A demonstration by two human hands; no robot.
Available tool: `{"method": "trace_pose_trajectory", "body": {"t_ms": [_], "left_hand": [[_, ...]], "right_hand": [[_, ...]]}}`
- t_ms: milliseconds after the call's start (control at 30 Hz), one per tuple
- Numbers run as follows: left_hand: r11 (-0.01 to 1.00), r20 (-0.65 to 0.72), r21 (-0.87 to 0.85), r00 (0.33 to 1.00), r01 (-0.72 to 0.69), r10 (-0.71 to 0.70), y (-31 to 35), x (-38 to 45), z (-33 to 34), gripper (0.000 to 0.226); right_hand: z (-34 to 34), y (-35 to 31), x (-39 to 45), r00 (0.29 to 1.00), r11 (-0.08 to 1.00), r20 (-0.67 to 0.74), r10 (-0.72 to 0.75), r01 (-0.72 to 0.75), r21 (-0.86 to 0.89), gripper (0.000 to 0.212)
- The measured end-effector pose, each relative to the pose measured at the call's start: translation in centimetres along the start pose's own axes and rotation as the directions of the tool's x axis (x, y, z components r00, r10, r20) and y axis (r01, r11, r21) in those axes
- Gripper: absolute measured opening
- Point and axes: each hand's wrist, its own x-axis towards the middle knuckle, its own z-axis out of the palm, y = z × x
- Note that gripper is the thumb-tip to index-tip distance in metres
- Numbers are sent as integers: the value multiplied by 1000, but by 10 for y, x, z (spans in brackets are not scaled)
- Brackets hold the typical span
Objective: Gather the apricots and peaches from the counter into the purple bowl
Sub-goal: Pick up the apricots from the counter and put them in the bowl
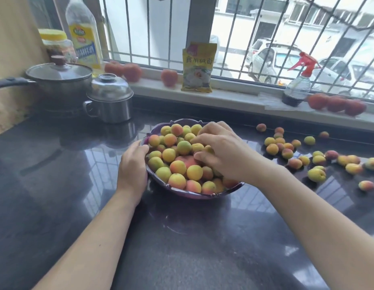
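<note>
The purple bowl (182,192) stands mid-counter, heaped with yellow-orange apricots (177,167) and a larger pink peach (187,161). My left hand (132,166) grips the bowl's left rim, thumb on top. Over the right side of the heap, my right hand (223,151) lies palm down with its fingers curled round an apricot (209,149) that is partly hidden beneath them. Several loose apricots (317,174) lie scattered over the dark counter to the right of the bowl, out to the frame's right edge.
A lidded steel pot (110,99) and a glass-lidded pan (58,78) stand at the back left. Behind them are an oil bottle (84,36) and a jar (56,45). On the windowsill are red round fruits (169,77), a yellow packet (197,68) and a spray bottle (297,86).
</note>
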Motion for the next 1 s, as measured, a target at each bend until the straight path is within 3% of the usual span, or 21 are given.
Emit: {"method": "trace_pose_trajectory", "body": {"t_ms": [100, 167, 300, 400, 533, 700, 833, 1000], "left_hand": [[1000, 28, 10, 1000, 3, -3, 2, -3, 0, 36], [1000, 30, 9, 1000, 2, -2, 0, -4, 1, 32], [992, 5, 121, 1000, -31, 31, -1, -10, 11, 33], [969, -10, 245, 1000, -20, 24, 1, -13, 22, 32], [964, 4, 263, 999, -38, 38, 1, -11, 41, 25], [986, -47, 160, 998, -41, 49, -8, -4, 42, 27], [986, -52, 157, 997, -47, 56, -8, -3, 41, 23], [986, -62, 155, 996, -55, 66, -11, -1, 41, 22]], "right_hand": [[-10, 17, -24, 943, 950, -236, 234, -170, 263, 24], [-8, 43, -50, 862, 918, -347, 371, -285, 275, 20], [17, 99, -108, 735, 802, -323, 596, -559, 208, 23], [30, 118, -121, 669, 724, -283, 687, -664, 187, 32], [38, 129, -91, 713, 739, -250, 655, -673, 16, 39], [48, 157, -60, 648, 634, -263, 715, -759, -147, 22], [54, 164, -56, 627, 607, -283, 726, -777, -166, 21], [53, 165, -67, 705, 718, -295, 645, -691, -84, 22]]}}
